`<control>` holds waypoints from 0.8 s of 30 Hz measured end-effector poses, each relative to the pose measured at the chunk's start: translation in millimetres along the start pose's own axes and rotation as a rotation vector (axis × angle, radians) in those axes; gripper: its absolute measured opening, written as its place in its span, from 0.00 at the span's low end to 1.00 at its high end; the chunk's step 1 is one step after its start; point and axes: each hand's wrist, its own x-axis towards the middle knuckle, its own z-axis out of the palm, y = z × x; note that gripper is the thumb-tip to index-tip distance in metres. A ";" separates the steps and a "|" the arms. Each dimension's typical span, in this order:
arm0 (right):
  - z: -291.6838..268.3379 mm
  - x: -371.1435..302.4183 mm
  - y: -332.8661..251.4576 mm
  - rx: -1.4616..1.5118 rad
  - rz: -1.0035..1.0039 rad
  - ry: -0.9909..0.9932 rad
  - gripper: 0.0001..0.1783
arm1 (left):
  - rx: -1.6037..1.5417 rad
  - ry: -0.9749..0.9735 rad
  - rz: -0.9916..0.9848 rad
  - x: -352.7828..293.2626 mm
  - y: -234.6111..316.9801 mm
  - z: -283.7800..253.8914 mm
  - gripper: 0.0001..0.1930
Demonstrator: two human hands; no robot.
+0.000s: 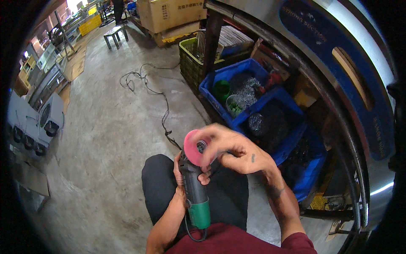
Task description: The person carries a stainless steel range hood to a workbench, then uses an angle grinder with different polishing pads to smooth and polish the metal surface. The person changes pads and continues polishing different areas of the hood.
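Observation:
My left hand (181, 171) is wrapped round the dark head end of an angle grinder (197, 186), which stands upright over my lap with its green rear end (199, 215) towards me. A pink disc (191, 149) is on its head, with a metal hub (201, 146) in the middle. My right hand (230, 148) is closed over the disc's right side, its curled fingers lying across the face around the hub. Slight blur smears those fingertips, and the hand hides the disc's right edge.
Blue bins (220, 111) holding small metal parts and a green cup (221, 89) stand to the right, under a rack with a shiny metal panel (382, 182). A black cable (164, 114) trails across the concrete floor. Cardboard boxes (171, 17) and a small stool (115, 32) are farther off.

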 end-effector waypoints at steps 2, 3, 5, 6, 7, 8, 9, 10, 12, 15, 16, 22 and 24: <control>-3.9 -1.1 -0.4 -0.197 0.083 0.165 0.21 | -0.051 -0.025 0.006 1.7 -2.6 -0.7 0.41; 0.1 2.2 -4.1 -0.163 0.229 0.182 0.20 | -0.044 -0.030 0.013 0.5 -2.6 -0.7 0.41; 11.2 8.4 -11.3 -0.283 0.375 0.134 0.30 | -0.011 -0.070 0.021 3.0 -1.2 0.7 0.40; 18.8 7.5 -13.6 -0.432 0.381 0.068 0.37 | 0.012 -0.099 0.020 4.6 -1.5 -0.2 0.40; 33.6 6.6 -10.2 -0.510 0.357 0.103 0.37 | 0.036 -0.128 0.021 6.6 -2.3 -1.6 0.40; 44.7 8.9 -12.3 -0.666 0.325 0.073 0.28 | 0.101 -0.040 0.127 6.4 -3.9 -7.2 0.39; 42.8 7.5 -12.9 -0.561 0.114 0.044 0.24 | 0.167 0.048 0.233 6.0 -6.9 -12.5 0.39; 39.3 5.3 -13.3 -0.453 -0.096 0.016 0.20 | 0.152 0.058 0.244 4.6 -7.1 -17.5 0.40; 28.8 -1.4 -10.3 -0.336 -0.034 0.097 0.18 | 0.046 -0.002 0.169 2.2 -6.4 -18.3 0.40; 24.5 -7.9 -2.3 -0.315 0.213 0.185 0.16 | -0.153 -0.141 0.014 0.0 -5.2 -13.7 0.42; 25.9 -9.6 -1.7 -0.265 0.318 0.162 0.16 | -0.143 -0.155 0.016 -0.8 -5.2 -13.9 0.42; 38.8 -8.6 0.7 -0.518 0.243 0.055 0.11 | -0.094 -0.223 0.029 3.4 -13.0 -10.3 0.42; 39.3 -8.9 4.3 -0.488 0.161 0.042 0.09 | -0.108 -0.179 0.017 0.8 -12.2 -16.3 0.42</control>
